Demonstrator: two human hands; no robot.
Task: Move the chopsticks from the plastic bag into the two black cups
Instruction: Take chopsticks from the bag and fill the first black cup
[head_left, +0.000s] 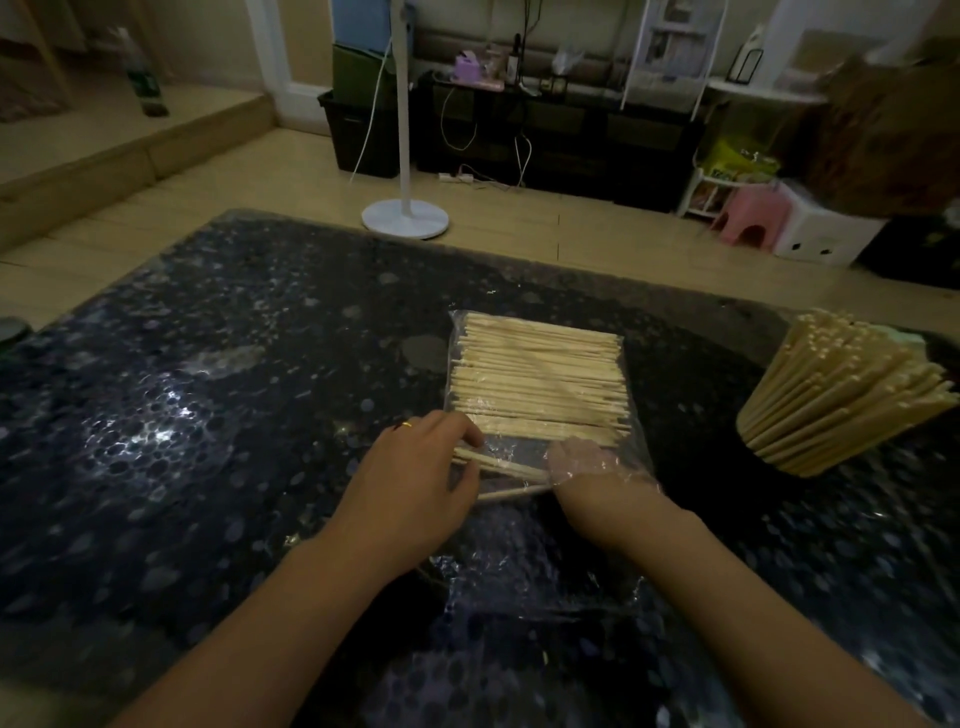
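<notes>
Head view: right hand (587, 467) inside plastic bag (631, 441), seemingly gripping chopsticks (535, 379)

Plastic bag (540, 395): clear, laid flat on the dark speckled tabletop (208, 415), filled with pale wooden chopsticks (535, 374) ranged side by side.

Left hand (415, 478): placed at the bag's near left edge, a ring worn on one finger, fingers curled onto a few loose chopsticks.

Right hand (592, 467): inserted inside the bag, seen through the film, touching the other ends of the same sticks.

Second bundle of chopsticks (836, 395): stood fanned out at right; its container is hidden.

White stand base (405, 219): set on the floor beyond.
</notes>
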